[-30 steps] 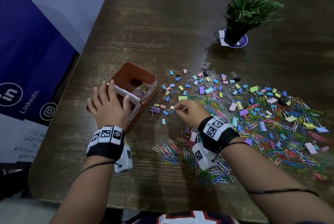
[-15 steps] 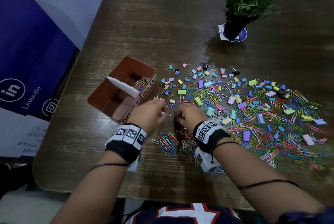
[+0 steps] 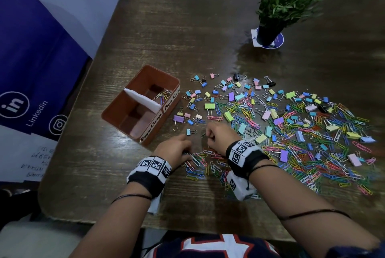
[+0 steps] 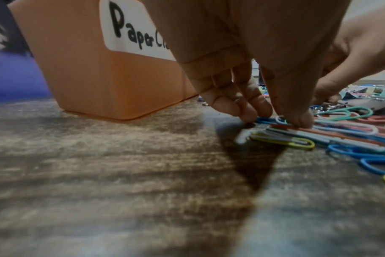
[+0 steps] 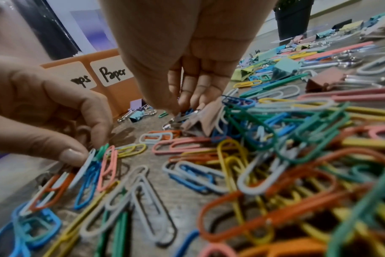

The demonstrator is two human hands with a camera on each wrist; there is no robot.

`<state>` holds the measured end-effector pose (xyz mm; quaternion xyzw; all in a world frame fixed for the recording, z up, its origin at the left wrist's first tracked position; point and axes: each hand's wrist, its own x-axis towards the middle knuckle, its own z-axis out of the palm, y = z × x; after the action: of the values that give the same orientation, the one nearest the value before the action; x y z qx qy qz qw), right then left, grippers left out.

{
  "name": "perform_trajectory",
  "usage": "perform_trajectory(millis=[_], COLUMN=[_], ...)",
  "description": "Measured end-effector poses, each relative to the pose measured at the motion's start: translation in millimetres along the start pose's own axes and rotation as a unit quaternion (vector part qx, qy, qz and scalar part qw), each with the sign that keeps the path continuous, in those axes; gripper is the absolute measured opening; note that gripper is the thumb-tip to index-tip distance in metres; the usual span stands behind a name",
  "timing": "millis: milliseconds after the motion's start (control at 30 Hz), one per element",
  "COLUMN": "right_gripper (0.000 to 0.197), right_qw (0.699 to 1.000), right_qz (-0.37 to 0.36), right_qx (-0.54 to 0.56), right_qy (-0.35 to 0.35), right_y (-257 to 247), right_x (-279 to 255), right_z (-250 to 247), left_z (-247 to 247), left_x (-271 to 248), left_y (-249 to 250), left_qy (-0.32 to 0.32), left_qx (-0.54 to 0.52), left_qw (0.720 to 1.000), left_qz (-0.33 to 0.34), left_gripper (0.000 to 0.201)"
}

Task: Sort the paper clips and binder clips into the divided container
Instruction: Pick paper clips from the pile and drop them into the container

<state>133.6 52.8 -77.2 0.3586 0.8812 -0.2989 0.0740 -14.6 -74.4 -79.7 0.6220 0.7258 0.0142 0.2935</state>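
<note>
An orange-brown divided container stands left of the pile, its far compartment holding several paper clips. Its side carries "Paper" labels. Coloured paper clips and binder clips are spread over the table to the right. My left hand is down on the near paper clips, thumb and fingers pinching a few of them. My right hand is curled just beside it. Its fingers pinch the wire handle of a pinkish binder clip that lies on the table.
A potted green plant stands on a round coaster at the back right. The table's left edge runs close beside the container, with a blue banner beyond it. Small binder clips lie between the container and my hands.
My left hand left the container's rim and came down to the near paper clips, where it now pinches some. My right hand drew slightly toward me, still curled over the pile's left edge.
</note>
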Motion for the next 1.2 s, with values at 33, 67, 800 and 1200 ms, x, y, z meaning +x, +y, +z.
perform_trajectory(millis=[33,67,800,1200], right_gripper=[0.014,0.018,0.017,0.015], right_qw=[1.000,1.000,0.994,0.978], right_qz=[-0.005,-0.011,-0.010,0.006], right_qx=[0.006,-0.002,-0.014,-0.126], right_qy=[0.008,0.008,-0.109,-0.165], right_y=[0,0,-9,-14], right_x=[-1,-1,-12,2], right_z=[1,2,-10,-11], left_z=[0,0,-22,-56], left_x=[0,0,-7,-4], left_y=[-1,-1,0,22], left_qy=[0.002,0.004,0.086,0.228], left_qx=[-0.002,-0.004,-0.099,-0.066], left_qw=[1.000,1.000,0.988,0.966], left_qz=[0.000,0.000,-0.084,-0.098], left_gripper=[0.019,0.019,0.012,0.009])
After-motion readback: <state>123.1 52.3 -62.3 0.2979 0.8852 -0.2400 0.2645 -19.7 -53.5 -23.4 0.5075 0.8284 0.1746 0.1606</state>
